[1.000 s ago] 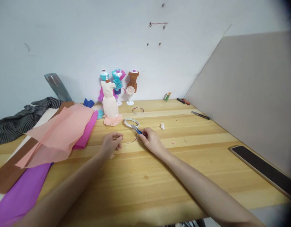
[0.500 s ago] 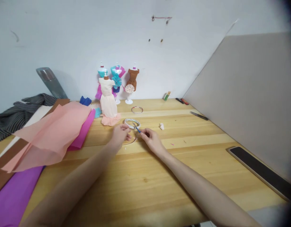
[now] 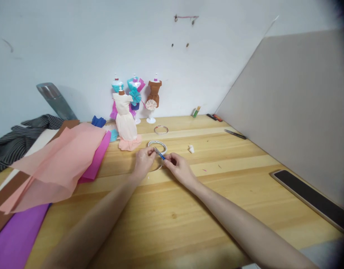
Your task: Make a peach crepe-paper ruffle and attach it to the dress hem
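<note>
Small blue-handled scissors [image 3: 161, 155] are pinched in my right hand [image 3: 180, 168], their metal tip pointing up and left. My left hand [image 3: 144, 161] is closed in a pinch right at that tip; what its fingers hold, if anything, is too small to make out. Just behind the hands a white roll of tape [image 3: 158, 142] lies flat on the table. Another thin ring [image 3: 158, 168] is partly covered by my left hand. Beyond them stands a small dress form in a cream dress [image 3: 126, 125] with a pink ruffled hem.
More dress forms stand by the wall, one in a brown dress [image 3: 154, 91]. At left lie pink sheets [image 3: 65, 160], purple sheets [image 3: 23, 231] and a bottle [image 3: 57, 101]. A thin roll [image 3: 161, 129], cream scrap [image 3: 191, 149], pointed tool [image 3: 235, 134] and phone [image 3: 309, 198] rest on the table.
My left hand has moved slightly right and up, and its fingers now meet the scissors' tip. My right hand stays nearly in place. The view has shifted slightly.
</note>
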A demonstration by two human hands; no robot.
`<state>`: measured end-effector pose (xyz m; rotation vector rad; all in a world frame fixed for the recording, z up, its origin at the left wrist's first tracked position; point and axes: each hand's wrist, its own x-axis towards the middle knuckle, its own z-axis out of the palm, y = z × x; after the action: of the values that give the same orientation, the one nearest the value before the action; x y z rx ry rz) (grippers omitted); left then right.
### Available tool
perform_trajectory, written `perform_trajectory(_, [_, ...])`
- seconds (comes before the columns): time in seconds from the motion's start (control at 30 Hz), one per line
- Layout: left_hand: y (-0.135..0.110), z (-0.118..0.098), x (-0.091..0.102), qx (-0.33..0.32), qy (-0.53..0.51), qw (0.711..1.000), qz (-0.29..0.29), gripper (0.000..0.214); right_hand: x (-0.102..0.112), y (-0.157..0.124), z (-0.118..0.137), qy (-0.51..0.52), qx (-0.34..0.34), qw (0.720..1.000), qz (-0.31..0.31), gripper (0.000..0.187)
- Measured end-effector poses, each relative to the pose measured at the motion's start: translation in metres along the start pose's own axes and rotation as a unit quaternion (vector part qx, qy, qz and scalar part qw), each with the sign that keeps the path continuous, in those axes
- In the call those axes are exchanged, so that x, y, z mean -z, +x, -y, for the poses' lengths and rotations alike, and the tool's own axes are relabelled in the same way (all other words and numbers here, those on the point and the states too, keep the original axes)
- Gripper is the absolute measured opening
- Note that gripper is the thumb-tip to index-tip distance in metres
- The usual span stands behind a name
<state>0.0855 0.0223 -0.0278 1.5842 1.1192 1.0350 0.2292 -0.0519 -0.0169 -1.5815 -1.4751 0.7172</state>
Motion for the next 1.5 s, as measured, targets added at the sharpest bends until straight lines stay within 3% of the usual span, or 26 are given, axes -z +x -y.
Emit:
perform_trajectory(0.3, [-0.006, -0.001, 0.003, -0.020, 0.047, 0.998, -0.021, 0.015, -0.001, -0.005, 0.008, 0.054, 0.018, 0.998, -0.027, 0.019])
perform_trajectory(0.5, [-0.002, 0.008, 0.001, -0.007, 0.028, 0.999, -0.031, 0.014, 0.005, -0.006, 0.011, 0.136, 0.027, 0.989, -0.054, 0.036])
perform_trajectory(0.63, [-0.003, 0.008, 0.003, 0.019, -0.018, 0.999, -0.043, 0.015, 0.019, 0.003, 0.002, 0.034, 0.073, 0.984, -0.157, 0.031])
perform_trajectory(0.8, [-0.007, -0.001, 0.011, 0.051, -0.083, 0.994, -0.051, 0.018, 0.033, 0.025, -0.027, -0.034, 0.004, 0.981, -0.193, 0.036])
perform_trajectory(0.93, [-0.008, -0.005, 0.013, 0.068, -0.114, 0.990, -0.053, 0.017, 0.038, 0.032, -0.037, -0.074, -0.003, 0.982, -0.172, 0.036])
perform_trajectory(1.13, [-0.008, -0.005, 0.015, 0.062, -0.143, 0.986, -0.049, 0.016, 0.041, 0.029, -0.039, -0.184, 0.008, 0.975, -0.126, 0.016])
perform_trajectory(1.2, [-0.009, -0.007, 0.018, 0.054, -0.149, 0.987, -0.038, 0.016, 0.040, 0.028, -0.038, -0.236, 0.066, 0.962, -0.119, 0.025])
perform_trajectory(1.27, [-0.010, -0.008, 0.020, 0.046, -0.154, 0.987, -0.018, 0.017, 0.039, 0.027, -0.035, -0.274, 0.166, 0.943, -0.096, 0.041])
perform_trajectory(1.37, [-0.013, -0.008, 0.023, 0.038, -0.159, 0.986, 0.021, 0.017, 0.035, 0.025, -0.031, -0.260, 0.280, 0.924, -0.015, 0.056])
perform_trajectory(1.5, [-0.015, -0.005, 0.023, 0.035, -0.193, 0.979, 0.065, 0.018, 0.031, 0.023, -0.030, -0.195, 0.297, 0.933, 0.063, 0.038])
